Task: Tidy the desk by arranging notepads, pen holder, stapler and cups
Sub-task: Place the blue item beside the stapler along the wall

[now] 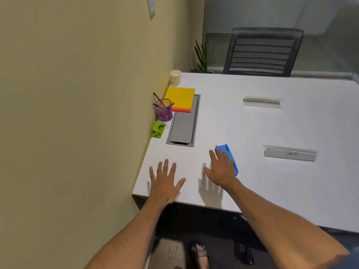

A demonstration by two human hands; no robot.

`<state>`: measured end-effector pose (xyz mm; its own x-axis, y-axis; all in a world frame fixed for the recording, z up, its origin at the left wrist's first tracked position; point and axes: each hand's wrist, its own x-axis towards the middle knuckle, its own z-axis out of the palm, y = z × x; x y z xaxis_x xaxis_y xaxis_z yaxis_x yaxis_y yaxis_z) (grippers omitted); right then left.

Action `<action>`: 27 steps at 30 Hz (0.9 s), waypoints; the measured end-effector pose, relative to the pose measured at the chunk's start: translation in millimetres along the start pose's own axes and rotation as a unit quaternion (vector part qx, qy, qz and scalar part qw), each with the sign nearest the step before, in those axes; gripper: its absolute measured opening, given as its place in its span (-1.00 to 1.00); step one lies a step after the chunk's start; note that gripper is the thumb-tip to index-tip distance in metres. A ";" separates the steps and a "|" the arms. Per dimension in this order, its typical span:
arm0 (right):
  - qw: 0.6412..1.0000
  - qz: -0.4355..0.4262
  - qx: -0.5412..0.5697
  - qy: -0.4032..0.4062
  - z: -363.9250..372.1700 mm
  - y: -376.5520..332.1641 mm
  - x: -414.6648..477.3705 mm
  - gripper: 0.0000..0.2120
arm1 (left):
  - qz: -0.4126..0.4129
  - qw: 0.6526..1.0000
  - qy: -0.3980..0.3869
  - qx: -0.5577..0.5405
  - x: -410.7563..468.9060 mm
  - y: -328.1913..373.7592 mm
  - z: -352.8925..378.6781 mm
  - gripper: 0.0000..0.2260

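A nameplate (pixel 290 153) hand-lettered "PANDA" stands on the white tabletop (pixel 252 129). Along the wall sit a cup (pixel 176 77), yellow-over-orange notepads (pixel 180 99), a purple mesh pen holder (pixel 164 113) with pens in it, and a green stapler (pixel 159 129). Both hands are released with fingers spread, the left hand (pixel 166 181) near the front edge and the right hand (pixel 220 169) partly covering a blue plastic item (pixel 230 155).

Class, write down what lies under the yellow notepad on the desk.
Under the yellow notepad, only the front edge of an orange notepad shows; the rest of it is covered. The stack overlaps the far end of the grey hatch.
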<state>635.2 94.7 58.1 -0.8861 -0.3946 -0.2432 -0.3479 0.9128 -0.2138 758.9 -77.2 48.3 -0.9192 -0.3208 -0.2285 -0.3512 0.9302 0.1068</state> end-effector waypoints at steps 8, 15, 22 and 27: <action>0.999 0.041 0.003 0.007 19.8 40.5 46.2 -0.49 | 0.010 0.999 -0.037 -0.010 41.1 -0.7 39.4 -0.01; 0.997 0.065 -0.010 -0.051 31.1 48.1 63.6 -0.30 | 0.019 0.998 -0.047 -0.021 47.4 -3.3 57.7 -0.13; 0.998 0.060 0.012 -0.034 31.7 34.8 74.8 -0.32 | 0.006 0.998 -0.048 -0.035 38.6 -32.6 59.9 -0.08; 0.999 0.021 0.043 0.002 27.5 -14.4 84.9 -0.53 | 0.016 0.998 -0.048 -0.043 32.8 -57.2 60.7 -0.10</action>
<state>573.4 45.1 14.5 -0.9003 -0.3564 -0.2497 -0.2838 0.9158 -0.2841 759.6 -130.1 -24.0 -0.9104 -0.2680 -0.3152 -0.3390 0.9199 0.1971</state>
